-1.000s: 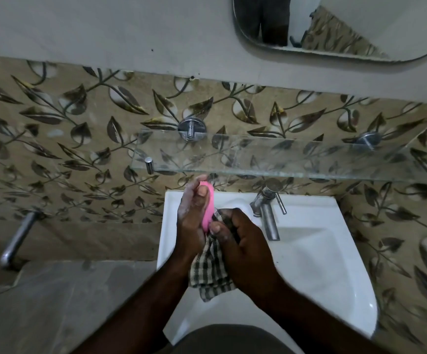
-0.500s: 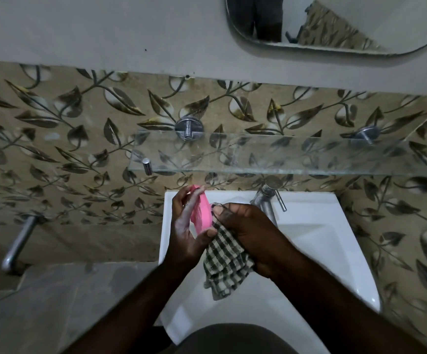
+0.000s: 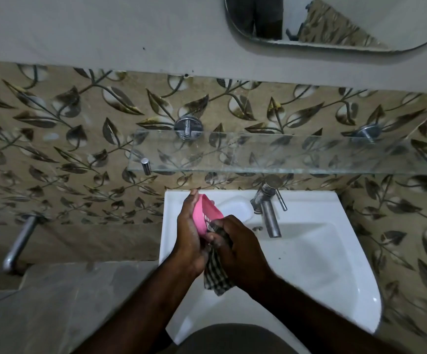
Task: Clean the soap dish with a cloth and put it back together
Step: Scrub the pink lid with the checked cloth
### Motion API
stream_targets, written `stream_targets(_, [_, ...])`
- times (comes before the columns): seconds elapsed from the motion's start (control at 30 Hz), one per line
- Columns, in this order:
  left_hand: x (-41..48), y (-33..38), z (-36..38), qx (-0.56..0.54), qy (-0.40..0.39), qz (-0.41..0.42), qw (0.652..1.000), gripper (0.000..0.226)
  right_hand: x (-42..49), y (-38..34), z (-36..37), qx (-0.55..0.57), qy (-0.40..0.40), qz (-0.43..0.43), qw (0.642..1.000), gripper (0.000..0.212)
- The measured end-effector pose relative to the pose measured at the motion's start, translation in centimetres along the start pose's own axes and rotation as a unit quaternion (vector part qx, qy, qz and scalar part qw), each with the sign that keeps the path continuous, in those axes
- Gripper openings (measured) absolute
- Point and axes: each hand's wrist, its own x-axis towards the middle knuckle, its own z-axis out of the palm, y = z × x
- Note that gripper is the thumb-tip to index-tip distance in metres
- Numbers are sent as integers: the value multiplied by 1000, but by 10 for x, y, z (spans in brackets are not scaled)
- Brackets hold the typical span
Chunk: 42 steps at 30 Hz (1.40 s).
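Grip, left hand [image 3: 189, 238]: fingers curled round pink soap dish [image 3: 203, 213], held on edge over the sink [image 3: 309, 264]; right hand [image 3: 238, 244] clenches checked cloth [image 3: 216, 279] against it — contact point hidden behind knuckles.

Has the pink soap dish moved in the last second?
Yes. The pink soap dish has turned its open face rightward toward the tap, hardly changing place.

Over the sink's [image 3: 309, 277] left half, the left hand [image 3: 189, 238] holds the dish [image 3: 204, 213]. The right hand [image 3: 238, 246] is just right of it, with the cloth [image 3: 216, 277] hanging below. Behind them a tray [image 3: 235, 206] sits on the ledge, left of the tap [image 3: 268, 213]. The shelf [image 3: 283, 154] hangs above (the mirror [image 3: 335, 21] higher still).
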Motion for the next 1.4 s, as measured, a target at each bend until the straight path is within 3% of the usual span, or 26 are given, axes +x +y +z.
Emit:
stream_targets(0.1, [0, -3, 6, 6, -22, 58, 998, 39, 9, -17, -4, 111, 15, 103, 988, 29])
stream_targets(0.17, [6, -4, 9, 0, -13, 114, 993, 30, 13, -24, -6, 165, 21, 126, 978, 30])
stream_targets(0.23, [8, -3, 9, 1, -11, 107, 994, 35, 10, -25, -6, 115, 48, 74, 989, 25])
stream_targets(0.33, [1, 2, 9, -20, -12, -3, 1000, 43, 1, -5, -3, -18, 39, -47, 998, 18])
stream_targets(0.47, [2, 20, 2, 19, -23, -73, 997, 56, -5, 22, -3, -107, -11, -58, 993, 20])
stream_targets(0.6, [0, 25, -3, 51, -18, -73, 996, 64, -3, 22, -1, -111, -51, -35, 992, 31])
stream_targets(0.73, [4, 12, -13, 11, -11, 5, 1000, 92, 4, 15, -4, -85, -83, -26, 993, 39])
stream_targets(0.93, [4, 0, -18, 18, -4, 26, 999, 74, 4, 13, -4, -59, -94, -12, 994, 27])
stream_targets(1.13, [-2, -14, -1, -33, -7, 5, 999, 37, 19, -16, -2, -19, 12, 39, 999, 22])
stream_targets(1.4, [12, 0, -15, 14, 12, 46, 999, 54, -3, 8, 3, -76, -88, 39, 992, 57])
